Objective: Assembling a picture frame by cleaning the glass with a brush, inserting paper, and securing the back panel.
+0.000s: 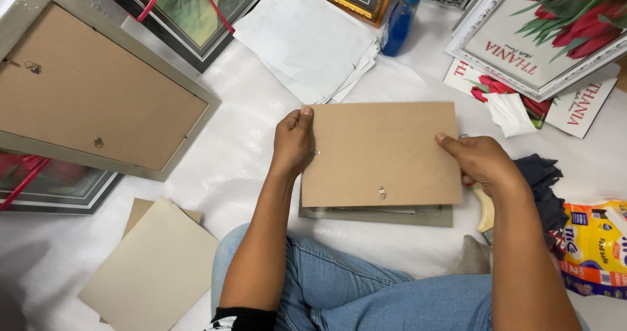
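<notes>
Backboard (382,151) — brown fibreboard rectangle — is held flat by both hands over a grey frame (375,215) lying face-down on the white-covered floor (241,155). Left hand (294,141) clamps the left short edge, thumb on top, fingers under. Right hand (480,161) does the same on the right edge, thumb tip pressed on the board's top face. Both hands closed on the board, one per side, so it stays level and square w/ the frame below. Only the frame's lower strip shows under the board's near edge, so the board sits slightly offset toward the far side, not seated in the recess as far as can be told. Small metal hanger clip (382,192) near the board's near edge faces up, i.e. the back side is uppermost.

Person sits on the floor, jeans-clad legs (339,292) just below the frame, work directly in front.

Around: larger frame (98,86) back-up at left, w/ its own brown backing; loose beige cards (153,266) near the left knee; stack of white sheets (307,37) beyond the board; blue spray bottle (400,21) upright past those; dark cloth (542,181) just beside the right hand; tulip prints (548,31) at far right. Cleaning stuff within the right hand's reach, spare parts parked left.
</notes>
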